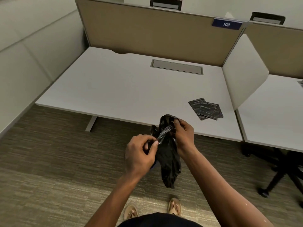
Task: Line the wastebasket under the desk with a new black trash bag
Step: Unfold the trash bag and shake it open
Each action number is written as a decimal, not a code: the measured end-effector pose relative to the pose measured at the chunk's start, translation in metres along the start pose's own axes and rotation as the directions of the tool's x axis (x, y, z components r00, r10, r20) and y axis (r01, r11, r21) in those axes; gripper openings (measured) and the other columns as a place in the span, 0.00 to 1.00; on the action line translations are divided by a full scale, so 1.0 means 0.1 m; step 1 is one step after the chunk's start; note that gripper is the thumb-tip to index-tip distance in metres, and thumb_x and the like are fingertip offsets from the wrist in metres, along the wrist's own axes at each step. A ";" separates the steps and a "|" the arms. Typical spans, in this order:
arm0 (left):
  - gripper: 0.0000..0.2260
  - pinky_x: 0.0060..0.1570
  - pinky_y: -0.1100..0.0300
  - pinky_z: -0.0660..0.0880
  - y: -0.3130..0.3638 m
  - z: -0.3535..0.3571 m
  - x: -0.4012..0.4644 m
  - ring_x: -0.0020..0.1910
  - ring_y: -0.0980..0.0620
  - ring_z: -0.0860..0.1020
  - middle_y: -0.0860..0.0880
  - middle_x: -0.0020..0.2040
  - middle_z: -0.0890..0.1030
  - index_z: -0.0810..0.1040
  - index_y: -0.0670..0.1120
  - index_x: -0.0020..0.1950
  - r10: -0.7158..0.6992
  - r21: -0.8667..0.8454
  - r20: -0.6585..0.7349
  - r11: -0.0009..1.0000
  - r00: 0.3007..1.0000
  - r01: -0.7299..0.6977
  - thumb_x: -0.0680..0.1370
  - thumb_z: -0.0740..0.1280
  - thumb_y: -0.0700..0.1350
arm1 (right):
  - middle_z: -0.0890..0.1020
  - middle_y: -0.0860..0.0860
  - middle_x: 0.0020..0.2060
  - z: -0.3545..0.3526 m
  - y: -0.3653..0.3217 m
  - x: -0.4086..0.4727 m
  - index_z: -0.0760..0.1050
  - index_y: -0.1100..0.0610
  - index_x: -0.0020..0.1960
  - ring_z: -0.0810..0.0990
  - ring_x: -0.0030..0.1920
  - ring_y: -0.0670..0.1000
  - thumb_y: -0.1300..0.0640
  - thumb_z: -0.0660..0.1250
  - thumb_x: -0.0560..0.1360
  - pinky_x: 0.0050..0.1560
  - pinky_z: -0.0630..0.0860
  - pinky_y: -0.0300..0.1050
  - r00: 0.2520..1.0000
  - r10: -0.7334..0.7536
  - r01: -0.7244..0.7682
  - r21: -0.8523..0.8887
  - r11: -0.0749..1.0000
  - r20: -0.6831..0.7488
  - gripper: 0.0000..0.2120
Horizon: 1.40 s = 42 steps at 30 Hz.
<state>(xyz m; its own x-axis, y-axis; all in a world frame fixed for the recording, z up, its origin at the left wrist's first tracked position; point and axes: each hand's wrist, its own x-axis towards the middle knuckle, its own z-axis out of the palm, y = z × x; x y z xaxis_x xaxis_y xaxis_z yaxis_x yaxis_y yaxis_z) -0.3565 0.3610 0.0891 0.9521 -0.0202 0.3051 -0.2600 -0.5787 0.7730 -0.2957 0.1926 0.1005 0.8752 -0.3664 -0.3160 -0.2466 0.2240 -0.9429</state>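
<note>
Bag [168,159] is judged light, limp and clingy, pinched at its crumpled top by left hand [139,154] and right hand [183,135]; best gripped at the mouth edges.

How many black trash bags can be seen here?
3: one loose trash bag held by both hands before the desk, two folded bags overlapping on the desk. Others may be hidden.

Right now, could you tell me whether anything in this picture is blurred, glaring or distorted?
Head view: wide-angle bending curves the desk edges and partitions; light is dim and even, no harsh glare; the black trash bag shows small glints; both hands, left and right, look slightly soft.
</note>
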 end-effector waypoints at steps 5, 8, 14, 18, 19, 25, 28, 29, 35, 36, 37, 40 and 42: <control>0.17 0.35 0.71 0.71 -0.12 0.09 -0.30 0.40 0.60 0.80 0.58 0.38 0.80 0.88 0.52 0.48 -0.043 -0.146 0.400 0.983 0.915 0.110 0.77 0.70 0.64 | 0.83 0.56 0.38 -0.05 0.04 -0.08 0.86 0.59 0.48 0.80 0.37 0.52 0.54 0.65 0.84 0.38 0.78 0.47 0.998 -0.003 0.005 -0.047 0.999 0.055 0.14; 0.30 0.34 0.65 0.71 -0.15 0.09 -0.28 0.37 0.57 0.77 0.55 0.40 0.78 0.85 0.49 0.39 -0.188 -0.065 0.227 0.976 0.956 0.207 0.78 0.57 0.71 | 0.85 0.56 0.42 -0.05 0.06 -0.12 0.84 0.61 0.51 0.83 0.40 0.51 0.54 0.63 0.85 0.40 0.82 0.46 0.994 0.031 -0.028 -0.030 0.999 0.103 0.14; 0.20 0.42 0.64 0.74 -0.29 -0.10 0.21 0.48 0.55 0.80 0.55 0.49 0.81 0.78 0.54 0.45 -0.513 -0.107 0.166 0.839 0.842 0.533 0.72 0.69 0.70 | 0.88 0.52 0.40 0.07 0.11 -0.26 0.86 0.53 0.44 0.87 0.38 0.46 0.56 0.61 0.86 0.35 0.81 0.39 0.967 0.081 -0.080 -0.015 0.997 0.241 0.17; 0.35 0.65 0.52 0.79 -0.38 -0.10 0.27 0.63 0.51 0.82 0.51 0.63 0.84 0.78 0.51 0.68 -0.508 -0.177 0.545 0.708 0.668 0.683 0.66 0.79 0.67 | 0.89 0.56 0.46 0.21 0.18 -0.32 0.87 0.53 0.44 0.88 0.47 0.54 0.57 0.63 0.84 0.50 0.84 0.52 0.974 0.079 -0.060 -0.093 0.994 0.214 0.15; 0.37 0.64 0.54 0.80 -0.40 -0.10 0.26 0.63 0.50 0.83 0.51 0.62 0.86 0.79 0.50 0.68 -0.468 -0.230 0.581 0.690 0.666 0.686 0.65 0.79 0.68 | 0.89 0.57 0.47 0.23 0.19 -0.33 0.87 0.55 0.46 0.88 0.49 0.56 0.59 0.63 0.84 0.52 0.84 0.55 0.976 0.085 -0.067 -0.095 0.993 0.202 0.14; 0.16 0.53 0.58 0.83 -0.52 -0.13 0.20 0.52 0.50 0.88 0.46 0.53 0.90 0.87 0.46 0.58 -0.448 -0.395 0.540 0.613 0.712 0.684 0.77 0.75 0.56 | 0.89 0.57 0.46 0.30 0.31 -0.36 0.86 0.58 0.50 0.88 0.44 0.54 0.62 0.67 0.81 0.43 0.83 0.46 0.929 0.201 -0.120 -0.262 0.958 0.312 0.09; 0.08 0.46 0.59 0.83 -0.66 -0.16 0.17 0.45 0.49 0.86 0.43 0.49 0.89 0.85 0.40 0.57 -0.551 -0.466 0.473 0.506 0.688 0.726 0.79 0.74 0.41 | 0.88 0.53 0.38 0.37 0.34 -0.32 0.86 0.56 0.44 0.87 0.37 0.50 0.63 0.67 0.80 0.36 0.81 0.41 0.964 0.179 -0.133 -0.225 0.965 0.196 0.11; 0.08 0.45 0.59 0.83 -0.70 -0.20 0.16 0.44 0.49 0.86 0.41 0.49 0.88 0.85 0.39 0.56 -0.580 -0.483 0.460 0.472 0.672 0.738 0.79 0.74 0.41 | 0.87 0.52 0.34 0.36 0.34 -0.28 0.85 0.56 0.41 0.84 0.33 0.50 0.63 0.65 0.79 0.32 0.78 0.41 0.974 0.183 -0.158 -0.182 0.971 0.130 0.12; 0.06 0.39 0.57 0.81 -1.03 -0.53 0.05 0.43 0.50 0.85 0.46 0.45 0.86 0.82 0.44 0.56 -0.738 -0.626 0.392 0.224 0.549 0.747 0.83 0.66 0.38 | 0.81 0.50 0.31 0.13 0.37 -0.03 0.81 0.54 0.31 0.79 0.33 0.49 0.61 0.65 0.74 0.33 0.73 0.44 0.961 0.255 -0.260 -0.041 0.965 -0.111 0.14; 0.08 0.42 0.56 0.79 -1.09 -0.58 0.02 0.45 0.48 0.83 0.44 0.46 0.85 0.81 0.44 0.58 -0.750 -0.652 0.406 0.162 0.522 0.740 0.83 0.64 0.36 | 0.81 0.50 0.31 0.07 0.40 -0.01 0.80 0.54 0.34 0.78 0.34 0.50 0.60 0.64 0.74 0.34 0.73 0.44 0.954 0.260 -0.268 -0.035 0.963 -0.150 0.12; 0.10 0.44 0.54 0.78 -1.16 -0.62 0.00 0.46 0.47 0.82 0.43 0.47 0.84 0.80 0.44 0.56 -0.761 -0.676 0.423 0.097 0.493 0.730 0.82 0.62 0.35 | 0.80 0.50 0.31 0.01 0.44 0.00 0.80 0.54 0.36 0.78 0.34 0.50 0.59 0.64 0.75 0.34 0.73 0.44 0.946 0.267 -0.278 -0.037 0.960 -0.182 0.11; 0.13 0.49 0.50 0.77 -1.33 -0.72 -0.10 0.45 0.46 0.80 0.42 0.45 0.81 0.78 0.43 0.49 -0.793 -0.707 0.486 -0.109 0.368 0.699 0.79 0.56 0.30 | 0.82 0.50 0.36 -0.20 0.65 0.02 0.80 0.54 0.40 0.80 0.39 0.50 0.58 0.64 0.78 0.38 0.77 0.47 0.919 0.310 -0.333 -0.060 0.941 -0.245 0.10; 0.15 0.47 0.47 0.80 -1.47 -0.76 -0.15 0.47 0.44 0.80 0.39 0.42 0.85 0.77 0.39 0.49 -0.804 -0.705 0.522 -0.220 0.284 0.674 0.79 0.52 0.28 | 0.83 0.52 0.44 -0.34 0.82 0.01 0.81 0.54 0.48 0.82 0.46 0.51 0.58 0.64 0.82 0.46 0.82 0.50 0.890 0.344 -0.377 -0.057 0.924 -0.300 0.08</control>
<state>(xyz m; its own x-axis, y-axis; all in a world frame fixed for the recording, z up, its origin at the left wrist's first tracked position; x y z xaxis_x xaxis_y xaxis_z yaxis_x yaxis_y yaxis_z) -0.3450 0.5082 0.0134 0.5633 0.0341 -0.8255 0.5857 0.6883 0.4280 -0.3288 0.1794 0.0196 0.5691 -0.5194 -0.6375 -0.5817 0.2936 -0.7585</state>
